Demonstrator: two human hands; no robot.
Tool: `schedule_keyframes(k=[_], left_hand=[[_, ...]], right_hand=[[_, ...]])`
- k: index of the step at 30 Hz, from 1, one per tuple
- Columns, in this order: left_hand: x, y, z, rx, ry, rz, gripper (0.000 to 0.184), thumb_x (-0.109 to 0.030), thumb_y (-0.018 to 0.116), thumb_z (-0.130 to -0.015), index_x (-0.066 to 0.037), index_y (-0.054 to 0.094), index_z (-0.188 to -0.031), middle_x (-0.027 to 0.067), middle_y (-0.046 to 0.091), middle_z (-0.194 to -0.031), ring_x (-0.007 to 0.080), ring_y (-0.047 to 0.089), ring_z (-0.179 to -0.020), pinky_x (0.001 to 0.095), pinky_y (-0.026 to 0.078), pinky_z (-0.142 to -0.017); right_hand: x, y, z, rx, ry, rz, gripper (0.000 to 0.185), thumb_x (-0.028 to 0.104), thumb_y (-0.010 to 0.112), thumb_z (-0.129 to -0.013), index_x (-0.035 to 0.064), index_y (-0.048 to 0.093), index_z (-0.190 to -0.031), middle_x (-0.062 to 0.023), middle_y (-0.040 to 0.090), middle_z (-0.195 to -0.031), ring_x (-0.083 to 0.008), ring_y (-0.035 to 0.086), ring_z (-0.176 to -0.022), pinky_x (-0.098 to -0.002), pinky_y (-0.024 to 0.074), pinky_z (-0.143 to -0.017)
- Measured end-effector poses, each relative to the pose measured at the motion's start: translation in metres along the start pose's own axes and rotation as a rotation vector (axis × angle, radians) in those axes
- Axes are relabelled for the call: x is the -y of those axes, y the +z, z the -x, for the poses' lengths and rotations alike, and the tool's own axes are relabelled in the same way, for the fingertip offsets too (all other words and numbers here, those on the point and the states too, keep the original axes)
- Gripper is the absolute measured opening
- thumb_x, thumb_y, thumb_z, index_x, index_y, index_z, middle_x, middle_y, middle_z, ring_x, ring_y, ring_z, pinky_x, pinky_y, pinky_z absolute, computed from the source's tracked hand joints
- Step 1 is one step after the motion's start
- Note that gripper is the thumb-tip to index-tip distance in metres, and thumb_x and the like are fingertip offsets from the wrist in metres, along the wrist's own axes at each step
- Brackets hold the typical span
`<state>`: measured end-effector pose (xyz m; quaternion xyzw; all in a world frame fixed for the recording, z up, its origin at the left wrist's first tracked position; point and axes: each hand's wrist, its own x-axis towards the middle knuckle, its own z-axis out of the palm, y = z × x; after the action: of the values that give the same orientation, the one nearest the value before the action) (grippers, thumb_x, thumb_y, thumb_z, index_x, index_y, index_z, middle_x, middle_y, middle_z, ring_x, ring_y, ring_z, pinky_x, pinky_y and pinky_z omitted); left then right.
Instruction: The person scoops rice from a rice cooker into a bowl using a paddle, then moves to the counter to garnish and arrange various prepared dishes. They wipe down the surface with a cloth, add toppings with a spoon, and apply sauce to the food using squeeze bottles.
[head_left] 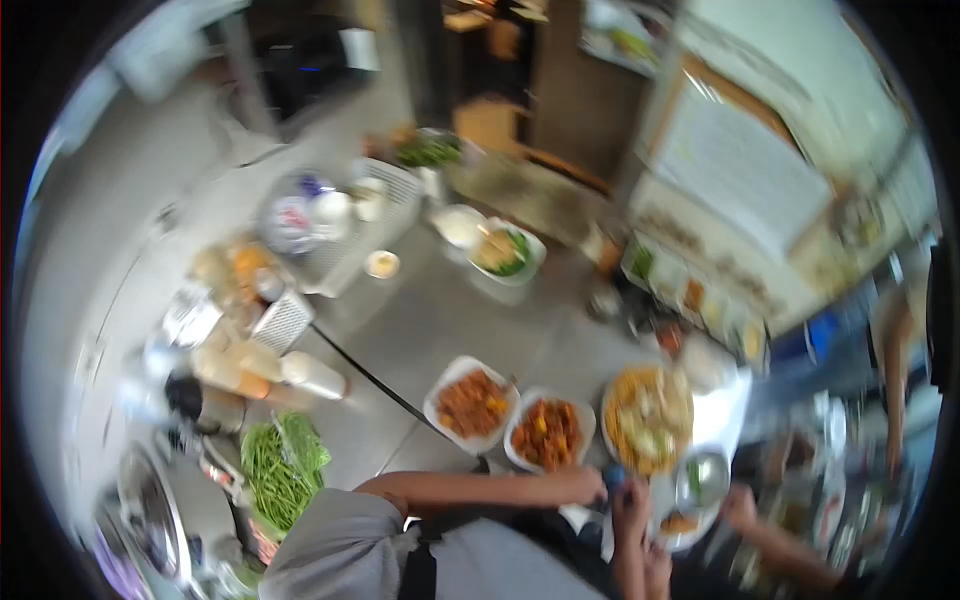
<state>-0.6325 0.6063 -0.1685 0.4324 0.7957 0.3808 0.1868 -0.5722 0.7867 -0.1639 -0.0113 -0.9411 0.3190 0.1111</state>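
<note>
Both my hands are close together at the lower right, smeared by motion. My left hand (578, 487) reaches across from the left with its fingers curled. My right hand (631, 500) is raised beside it, also closed. A small blue thing (615, 475) shows between them; I cannot make out what it is or which hand grips it. Just left of them, two white bowls hold reddish-brown cooked food (472, 404) and a similar saucy dish (548, 433). Beyond my right hand lies a round plate of yellow food (648, 418). A metal bowl (702, 478) with something green stands nearby.
Another person's hand (740, 508) reaches in from the right beside the metal bowl. Green beans in a bag (284, 470), squeeze bottles (312, 374) and a white basket (283, 319) line the left. Farther back are a grey tray (385, 215) and a dish with greens (508, 252).
</note>
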Motion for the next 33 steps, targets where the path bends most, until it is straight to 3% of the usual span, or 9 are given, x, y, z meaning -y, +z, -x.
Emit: schedule_keyframes(k=[2,4,7,11,13,16,17,21,33], left_hand=[[-0.006,-0.028,0.019,-0.046,-0.041,0.136,0.022,-0.029,0.058,-0.086,-0.013,0.072,-0.092,0.0074,0.067,-0.092,0.0259,0.063,-0.088,0.0365,0.050,-0.076],[-0.016,-0.064,0.039,-0.168,-0.033,0.163,0.020,-0.031,0.065,-0.084,-0.013,0.072,-0.088,0.0049,0.067,-0.087,0.0236,0.064,-0.083,0.0340,0.050,-0.074],[-0.019,-0.090,0.068,-0.390,-0.116,0.263,0.016,-0.022,0.064,-0.086,-0.009,0.072,-0.092,0.0081,0.067,-0.084,0.0216,0.064,-0.079,0.0324,0.049,-0.071],[-0.031,-0.113,0.086,-0.566,-0.317,0.306,0.018,-0.018,0.062,-0.088,-0.007,0.070,-0.099,0.0094,0.067,-0.084,0.0207,0.064,-0.077,0.0307,0.048,-0.069],[-0.037,-0.119,0.086,-0.617,-0.336,0.256,0.019,-0.017,0.061,-0.089,-0.007,0.069,-0.103,0.0092,0.067,-0.085,0.0207,0.063,-0.076,0.0302,0.048,-0.068],[-0.047,-0.119,0.086,-0.651,-0.315,0.177,0.018,-0.013,0.061,-0.088,-0.008,0.068,-0.104,0.0094,0.066,-0.086,0.0231,0.063,-0.074,0.0313,0.048,-0.064],[-0.051,-0.119,0.086,-0.655,-0.321,0.165,0.018,-0.012,0.062,-0.087,-0.007,0.068,-0.104,0.0096,0.066,-0.086,0.0235,0.063,-0.074,0.0310,0.049,-0.065],[-0.054,-0.106,0.098,-0.720,-0.418,0.112,0.019,-0.005,0.064,-0.084,-0.006,0.068,-0.102,0.0108,0.066,-0.086,0.0243,0.064,-0.074,0.0301,0.051,-0.067],[-0.046,-0.089,0.147,-1.114,-0.759,0.089,0.017,0.002,0.058,-0.087,-0.001,0.067,-0.102,0.0096,0.066,-0.083,0.0157,0.063,-0.078,0.0265,0.049,-0.074]], right_hand=[[-0.008,0.005,0.003,0.076,-0.009,0.008,0.026,-0.001,0.057,-0.072,0.0034,0.065,-0.097,-0.0190,0.062,-0.107,-0.0377,0.055,-0.104,-0.0446,0.0431,-0.094],[0.023,-0.017,-0.006,0.182,0.037,0.101,0.031,0.002,0.063,-0.074,0.0073,0.066,-0.104,-0.0192,0.059,-0.119,-0.0363,0.050,-0.115,-0.0438,0.0396,-0.100],[0.068,-0.066,-0.031,0.191,0.031,0.198,0.030,0.005,0.066,-0.075,0.0064,0.066,-0.105,-0.0177,0.063,-0.110,-0.0342,0.057,-0.106,-0.0422,0.0454,-0.093],[0.084,-0.088,-0.142,0.299,0.170,-0.132,0.025,0.008,0.063,-0.081,0.0047,0.068,-0.106,-0.0138,0.069,-0.089,-0.0208,0.067,-0.077,-0.0323,0.0519,-0.072],[0.072,-0.058,-0.222,0.225,-0.190,-0.216,0.020,0.005,0.055,-0.086,0.0024,0.067,-0.102,-0.0022,0.064,-0.074,-0.0089,0.058,-0.070,-0.0249,0.0478,-0.065],[0.088,-0.008,-0.339,0.301,-0.138,0.059,0.020,0.018,0.057,-0.085,0.0044,0.068,-0.095,-0.0145,0.067,-0.078,-0.0273,0.065,-0.074,-0.0338,0.0501,-0.067],[0.051,0.038,-0.378,0.107,-0.345,-0.075,0.022,0.022,0.054,-0.085,0.0078,0.070,-0.088,-0.0154,0.067,-0.080,-0.0319,0.065,-0.079,-0.0378,0.0510,-0.070],[0.024,0.109,-0.473,0.415,-0.479,0.717,0.027,0.022,0.052,-0.078,0.0034,0.071,-0.086,-0.0174,0.068,-0.090,-0.0334,0.065,-0.088,-0.0421,0.0518,-0.077],[0.016,0.142,-0.520,0.488,-0.328,0.988,0.026,0.027,0.071,-0.072,0.0074,0.073,-0.088,-0.0123,0.068,-0.095,-0.0273,0.067,-0.085,-0.0387,0.0546,-0.074]])
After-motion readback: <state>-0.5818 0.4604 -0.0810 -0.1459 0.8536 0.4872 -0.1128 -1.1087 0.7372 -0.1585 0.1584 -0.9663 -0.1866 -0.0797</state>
